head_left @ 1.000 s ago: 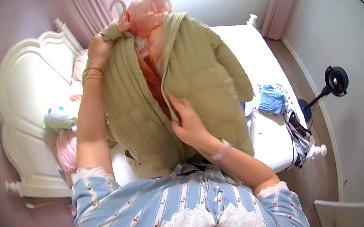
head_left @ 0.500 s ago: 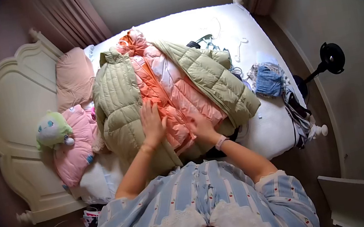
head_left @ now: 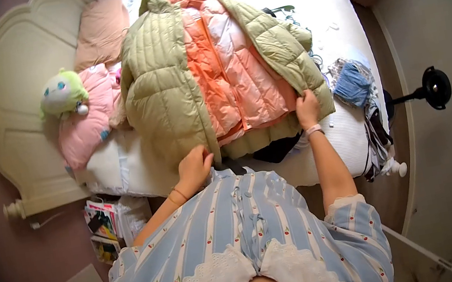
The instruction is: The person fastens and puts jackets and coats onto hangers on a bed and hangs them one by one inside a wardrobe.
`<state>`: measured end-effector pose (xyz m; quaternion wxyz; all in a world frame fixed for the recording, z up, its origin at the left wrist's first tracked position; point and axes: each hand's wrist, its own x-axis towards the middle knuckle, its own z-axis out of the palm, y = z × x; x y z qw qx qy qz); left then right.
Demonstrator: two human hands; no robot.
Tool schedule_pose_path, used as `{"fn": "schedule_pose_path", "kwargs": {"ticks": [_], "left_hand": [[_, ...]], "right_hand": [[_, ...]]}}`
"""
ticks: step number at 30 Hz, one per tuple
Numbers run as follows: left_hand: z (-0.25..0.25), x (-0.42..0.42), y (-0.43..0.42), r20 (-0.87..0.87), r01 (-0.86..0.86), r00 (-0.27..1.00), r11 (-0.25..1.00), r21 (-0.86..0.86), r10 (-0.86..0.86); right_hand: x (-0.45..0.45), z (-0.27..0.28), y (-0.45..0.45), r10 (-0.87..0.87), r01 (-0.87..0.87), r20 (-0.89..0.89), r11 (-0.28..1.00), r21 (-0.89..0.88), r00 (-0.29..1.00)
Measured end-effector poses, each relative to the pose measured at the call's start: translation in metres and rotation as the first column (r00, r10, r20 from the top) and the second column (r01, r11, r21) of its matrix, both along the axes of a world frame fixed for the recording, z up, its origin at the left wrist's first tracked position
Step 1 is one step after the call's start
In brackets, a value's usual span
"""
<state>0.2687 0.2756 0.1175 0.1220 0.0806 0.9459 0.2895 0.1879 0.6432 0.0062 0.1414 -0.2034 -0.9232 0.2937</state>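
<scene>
A light green puffer jacket (head_left: pixel 162 101) lies spread on the bed with its front panels apart. Between those panels rests an orange-pink puffer jacket (head_left: pixel 245 78), zipper line running down its middle. My left hand (head_left: pixel 194 165) is closed at the green jacket's lower left hem, fingers curled on the fabric. On the other side, my right hand (head_left: pixel 308 108) pinches the edge of the right green panel near its bottom corner. A dark piece of cloth (head_left: pixel 278 149) shows beneath the hem between my hands.
The white bed (head_left: pixel 352 146) has a cream headboard (head_left: pixel 18 116) at left. Beside the jackets are a pink pillow (head_left: pixel 100 30), a green-haired plush toy (head_left: pixel 62 93), hangers (head_left: pixel 282 10) and folded denim (head_left: pixel 353 84). A black fan-like stand (head_left: pixel 436 88) is at right.
My hands have left the orange-pink jacket and moved outward to the green jacket's lower edges. The green panels now lie closer to its sides, and my view has shifted toward the bed's near edge.
</scene>
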Motion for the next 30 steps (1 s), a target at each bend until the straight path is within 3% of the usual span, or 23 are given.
{"fn": "schedule_pose_path", "kwargs": {"ticks": [2,3,5,7,8,9,10,12,14,15,16,18,19,21,22,23,24,25,26,28,29,30], "left_hand": [[-0.002,-0.006,0.013,-0.248,-0.036,0.968,0.999,-0.020,0.030],[0.001,-0.012,0.023,-0.249,-0.051,0.967,0.999,-0.019,0.045],[0.011,-0.027,0.041,-0.471,-0.186,0.869,0.982,-0.033,0.149],[-0.006,-0.043,0.044,-0.443,-0.252,0.875,0.965,-0.075,0.194],[-0.019,-0.052,0.045,-0.421,-0.305,0.878,0.944,-0.122,0.229],[-0.035,-0.060,0.042,-0.426,-0.308,0.875,0.943,-0.123,0.230],[-0.053,-0.070,0.033,-0.376,-0.342,0.887,0.929,-0.141,0.270],[-0.066,-0.087,0.010,-0.327,-0.375,0.893,0.912,-0.164,0.309],[-0.067,-0.097,-0.015,-0.024,-0.286,0.951,0.908,0.305,0.308],[-0.035,-0.091,-0.011,0.264,-0.394,0.919,0.651,0.649,0.294],[-0.019,-0.090,-0.018,0.458,-0.480,0.876,0.367,0.797,0.153],[0.026,-0.088,-0.023,0.507,-0.507,0.862,0.030,0.862,-0.017],[0.034,-0.090,-0.025,0.512,-0.511,0.859,0.039,0.859,-0.014],[0.045,-0.099,-0.024,0.506,-0.511,0.858,-0.255,0.821,-0.092],[0.052,-0.103,-0.017,0.503,-0.510,0.859,-0.253,0.822,-0.099],[0.057,-0.107,-0.008,0.509,-0.515,0.853,-0.333,0.790,-0.110],[0.060,-0.110,-0.002,0.518,-0.519,0.846,-0.409,0.750,-0.123],[0.054,-0.115,-0.002,0.521,-0.524,0.844,-0.404,0.750,-0.129],[0.044,-0.121,-0.001,0.532,-0.543,0.831,-0.446,0.711,-0.163],[0.032,-0.126,0.001,0.552,-0.573,0.809,-0.478,0.666,-0.201],[0.029,-0.128,0.003,0.551,-0.562,0.815,-0.479,0.674,-0.180],[0.025,-0.130,0.005,0.548,-0.549,0.821,-0.481,0.684,-0.159]], "right_hand": [[-0.001,0.043,-0.004,-0.045,0.042,-0.076,0.998,-0.039,0.996],[-0.002,0.071,-0.008,-0.030,0.027,-0.077,0.999,-0.037,0.997],[-0.001,0.132,-0.027,0.118,-0.188,-0.284,0.955,-0.232,0.952],[0.014,0.199,-0.076,0.156,-0.298,-0.314,0.825,-0.480,0.936],[0.019,0.205,-0.093,0.280,-0.376,-0.281,0.839,-0.392,0.918],[0.025,0.202,-0.116,0.357,-0.467,-0.356,0.833,-0.297,0.863],[0.031,0.189,-0.135,0.462,-0.535,-0.272,0.761,-0.366,0.844],[0.038,0.119,-0.170,0.645,-0.651,-0.094,0.743,-0.155,0.758],[0.043,0.031,-0.171,0.655,-0.633,0.002,0.732,-0.252,0.756],[0.048,-0.001,-0.169,0.665,-0.600,0.102,0.721,-0.347,0.740],[0.052,-0.017,-0.159,0.656,-0.615,0.069,0.734,-0.289,0.751],[0.051,-0.031,-0.151,0.659,-0.599,0.063,0.717,-0.357,0.750],[0.048,-0.021,-0.148,0.678,-0.553,0.184,0.703,-0.447,0.712],[0.050,-0.015,-0.148,0.669,-0.575,0.136,0.711,-0.406,0.731],[0.052,-0.008,-0.150,0.666,-0.602,0.061,0.707,-0.372,0.744],[0.053,-0.001,-0.151,0.660,-0.598,0.059,0.711,-0.369,0.749],[0.054,0.006,-0.154,0.659,-0.514,-0.002,0.585,-0.627,0.753],[0.059,0.023,-0.154,0.641,-0.395,-0.059,0.395,-0.829,0.765],[0.067,0.056,-0.148,0.634,-0.385,-0.055,0.396,-0.834,0.771],[0.089,0.121,-0.139,0.694,-0.052,-0.063,-0.037,-0.998,0.717],[0.097,0.099,-0.139,0.664,-0.341,-0.237,0.028,-0.940,0.709],[0.105,0.100,-0.138,0.658,-0.333,-0.233,0.029,-0.942,0.716]]}}
